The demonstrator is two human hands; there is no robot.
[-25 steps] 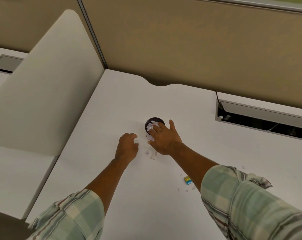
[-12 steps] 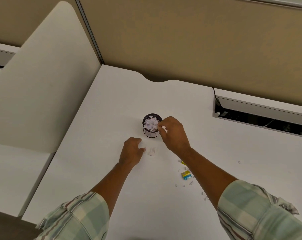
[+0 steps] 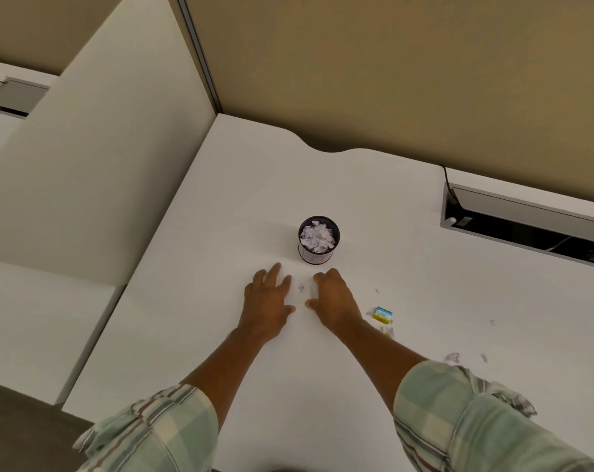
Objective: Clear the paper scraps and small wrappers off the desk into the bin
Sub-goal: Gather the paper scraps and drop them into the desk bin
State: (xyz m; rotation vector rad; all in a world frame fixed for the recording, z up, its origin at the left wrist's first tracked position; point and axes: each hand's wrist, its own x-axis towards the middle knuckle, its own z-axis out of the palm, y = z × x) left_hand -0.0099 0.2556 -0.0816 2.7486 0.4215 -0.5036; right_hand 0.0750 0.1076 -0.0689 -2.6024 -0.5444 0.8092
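Note:
A small dark bin (image 3: pixel 318 256) stands on the white desk (image 3: pixel 241 206), filled with crumpled paper. Just in front of it, my left hand (image 3: pixel 267 303) lies flat with fingers spread. My right hand (image 3: pixel 333 301) rests beside it, fingers apart. A small white paper scrap (image 3: pixel 301 287) lies on the desk between the two hands. A yellow and blue wrapper (image 3: pixel 383 314) lies right of my right wrist. More white scraps (image 3: pixel 453 358) are scattered near my right sleeve.
A white divider panel (image 3: pixel 94 158) rises along the desk's left side. A tan partition wall (image 3: pixel 391 69) runs behind. An open cable tray (image 3: pixel 527 226) with a grey lid is set into the desk at the right.
My right hand has come back from the bin's rim to the desk in front of it. My left hand has opened flat. Both now flank the small scrap.

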